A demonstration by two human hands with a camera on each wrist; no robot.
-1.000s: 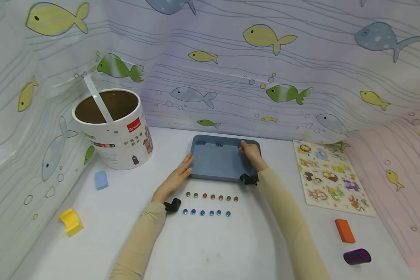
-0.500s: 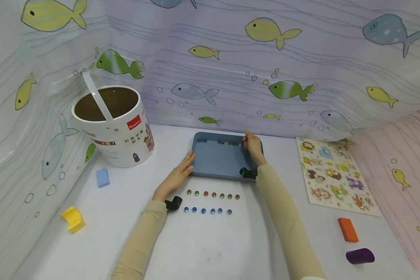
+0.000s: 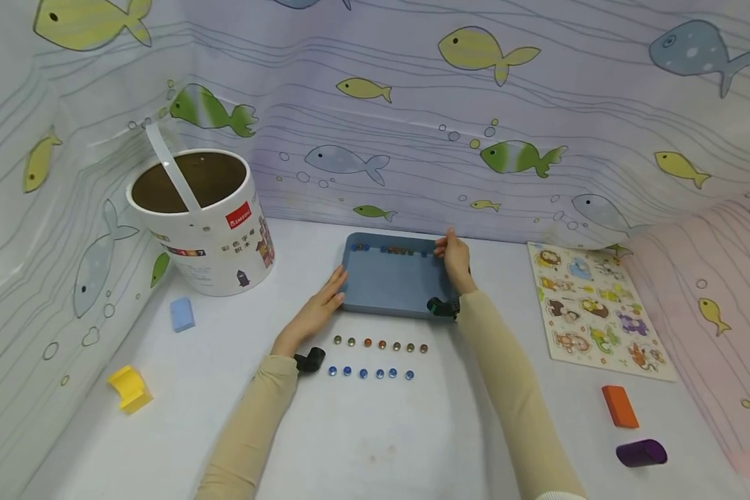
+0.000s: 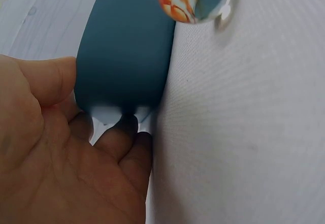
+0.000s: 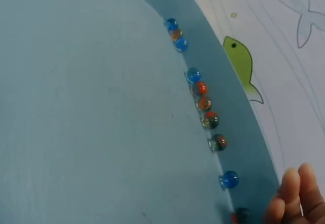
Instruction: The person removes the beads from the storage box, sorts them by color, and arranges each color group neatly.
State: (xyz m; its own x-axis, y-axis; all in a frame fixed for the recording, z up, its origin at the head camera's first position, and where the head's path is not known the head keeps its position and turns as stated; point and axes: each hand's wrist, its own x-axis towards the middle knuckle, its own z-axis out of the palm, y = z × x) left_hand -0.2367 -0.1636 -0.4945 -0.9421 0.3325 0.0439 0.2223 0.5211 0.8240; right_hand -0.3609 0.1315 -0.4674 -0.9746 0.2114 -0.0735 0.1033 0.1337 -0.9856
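A shallow blue-grey tray [image 3: 387, 285] lies on the white table. Along its back wall, the right wrist view shows a broken line of glass marbles [image 5: 210, 120], blue ones and orange-and-green swirled ones. My left hand [image 3: 314, 311] rests against the tray's left side with extended fingers; in the left wrist view its thumb [image 4: 56, 79] touches the wall and the other fingertips go partly behind the corner. My right hand [image 3: 455, 260] is over the tray's back right corner, its fingertips [image 5: 291, 181] right at the rim, with no marble visible between them.
In front of the tray lie a row of swirled marbles [image 3: 382, 344] and a row of blue marbles [image 3: 363, 373]. A white bucket [image 3: 225, 257], a blue block [image 3: 182, 314] and a yellow block [image 3: 130, 389] stand left. Rightward are an animal puzzle board [image 3: 594, 312], orange block [image 3: 621, 407] and purple cylinder [image 3: 642, 453].
My right hand has shifted slightly back and its fingers have loosened at the tray's back right corner. More marbles show along the back wall, some shifted left. My left hand stays against the tray.
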